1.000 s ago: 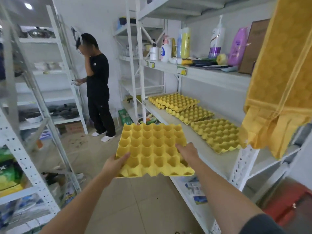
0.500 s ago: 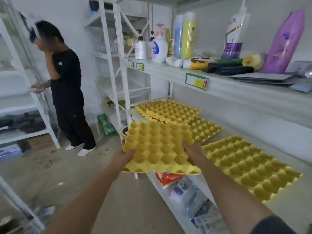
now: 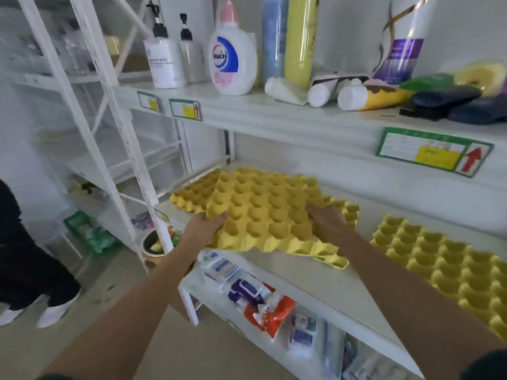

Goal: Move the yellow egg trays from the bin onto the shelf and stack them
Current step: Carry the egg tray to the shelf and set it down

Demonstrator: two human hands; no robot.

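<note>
I hold a yellow egg tray (image 3: 263, 215) with both hands over the white middle shelf (image 3: 315, 281). My left hand (image 3: 204, 229) grips its near left edge and my right hand (image 3: 326, 220) grips its right side. The held tray hangs above other yellow trays: one (image 3: 189, 198) pokes out at its left, another (image 3: 347, 211) shows at its right. A further yellow tray (image 3: 444, 267) lies flat on the shelf at the right. The bin is out of view.
The upper shelf (image 3: 274, 116) carries pump bottles, a Walch bottle (image 3: 231, 58), tubes and dark items. Packets lie on the lower shelf (image 3: 263, 305). A white upright post (image 3: 120, 127) stands left of the trays. A person in black (image 3: 24, 264) stands at far left.
I have moved closer to the shelf and carried the tray forward; it now hangs over the trays lying on the middle shelf. Both hands keep their grip.
</note>
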